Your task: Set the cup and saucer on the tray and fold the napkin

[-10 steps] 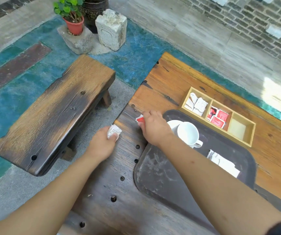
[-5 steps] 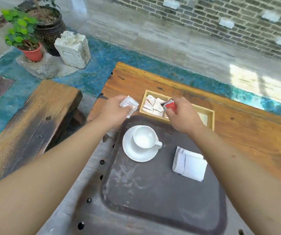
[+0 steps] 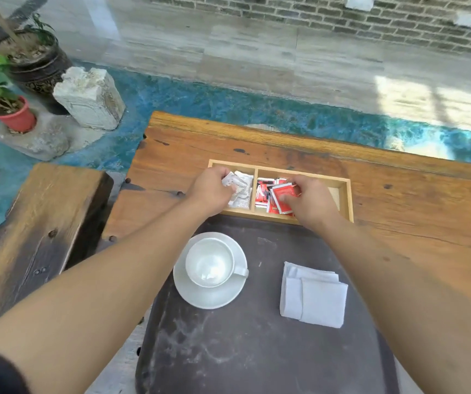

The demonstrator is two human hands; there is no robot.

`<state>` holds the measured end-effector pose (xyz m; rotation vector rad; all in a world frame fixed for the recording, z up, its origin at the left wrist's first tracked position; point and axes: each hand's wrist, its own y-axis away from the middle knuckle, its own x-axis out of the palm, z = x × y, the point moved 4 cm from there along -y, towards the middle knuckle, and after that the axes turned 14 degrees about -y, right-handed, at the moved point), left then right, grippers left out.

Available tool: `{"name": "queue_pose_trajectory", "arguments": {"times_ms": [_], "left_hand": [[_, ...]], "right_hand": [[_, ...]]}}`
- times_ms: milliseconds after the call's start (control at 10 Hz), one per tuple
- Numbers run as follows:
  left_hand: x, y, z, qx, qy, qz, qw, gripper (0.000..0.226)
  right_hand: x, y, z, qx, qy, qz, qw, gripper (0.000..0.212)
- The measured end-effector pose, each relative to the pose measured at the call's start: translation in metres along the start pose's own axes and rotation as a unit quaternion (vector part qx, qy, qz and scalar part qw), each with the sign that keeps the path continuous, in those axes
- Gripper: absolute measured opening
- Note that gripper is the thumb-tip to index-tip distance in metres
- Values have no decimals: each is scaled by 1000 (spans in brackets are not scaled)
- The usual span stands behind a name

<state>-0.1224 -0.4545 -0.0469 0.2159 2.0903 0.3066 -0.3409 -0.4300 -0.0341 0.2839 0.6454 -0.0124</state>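
Observation:
A white cup (image 3: pixel 209 263) stands upright on a white saucer (image 3: pixel 200 297) on the dark tray (image 3: pixel 243 359), handle pointing right. A folded white napkin (image 3: pixel 314 297) lies on the tray to the right of the saucer. My left hand (image 3: pixel 211 191) is over the left compartment of the wooden box (image 3: pixel 345 194), fingers closed on a white packet (image 3: pixel 230 179). My right hand (image 3: pixel 311 200) is over the middle compartment, pinching a red packet (image 3: pixel 284 194) above the other red packets.
The box sits on the wooden table (image 3: pixel 399 200) just beyond the tray. A wooden bench (image 3: pixel 35 228) stands to the left. On the floor at the far left are a stone block (image 3: pixel 89 98) and potted plants (image 3: pixel 10 109).
Both hands moved forward from above the tray's far edge into the box, the left with the white packet, the right with the red one. The view shifted closer over the tray.

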Motion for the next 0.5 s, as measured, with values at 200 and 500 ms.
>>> {"name": "queue_pose_trajectory", "arguments": {"times_ms": [200, 500], "left_hand": [[16, -15, 5, 4, -58, 13, 998, 34], [-19, 14, 8, 47, -29, -41, 998, 42]], "right_hand": [[11, -11, -15, 25, 8, 14, 1000, 35], [-1, 20, 13, -30, 68, -12, 997, 48]]}}
